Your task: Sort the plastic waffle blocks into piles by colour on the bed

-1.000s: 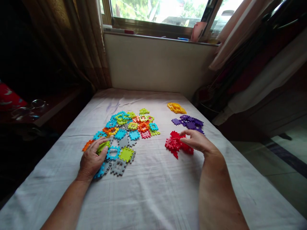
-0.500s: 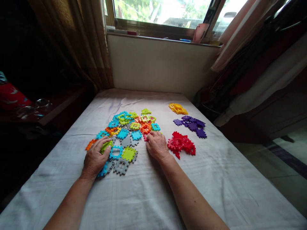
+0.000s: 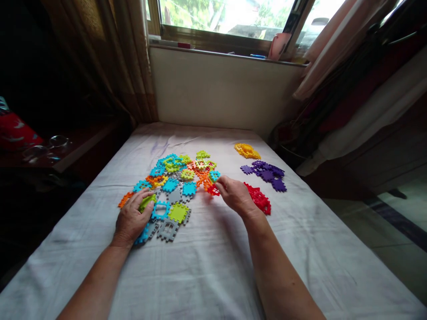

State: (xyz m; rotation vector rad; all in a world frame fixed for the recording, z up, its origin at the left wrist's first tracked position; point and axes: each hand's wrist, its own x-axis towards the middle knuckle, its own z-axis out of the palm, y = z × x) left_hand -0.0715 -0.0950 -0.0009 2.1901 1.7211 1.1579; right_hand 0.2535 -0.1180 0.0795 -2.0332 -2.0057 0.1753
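Observation:
My left hand (image 3: 132, 218) is at the near left of a mixed pile, its fingers and thumb curled round a lime-green interlocking tile (image 3: 147, 202). Beside it lie a blue square frame tile (image 3: 161, 210), a solid lime tile (image 3: 179, 213) and a grey tile with an arched opening (image 3: 167, 230). My right hand (image 3: 235, 194) is raised slightly over the cloth, pinching a red interlocking tile (image 3: 214, 190) with a lattice in it. Close to that tile is an orange tile (image 3: 203, 180). Just behind my right hand and partly hidden by it sits a heap of red tiles (image 3: 260, 201).
A purple heap (image 3: 268, 173) and a yellow heap (image 3: 247, 151) lie at the far right of the white cloth (image 3: 200, 275). Eyeglasses (image 3: 46, 149) rest on a dark surface at left. A pink cup (image 3: 279, 46) stands on the window sill.
My right hand has lifted from the pile and moved right, drawing out the red tile. The orange tile near it has shifted. My left hand stays in place.

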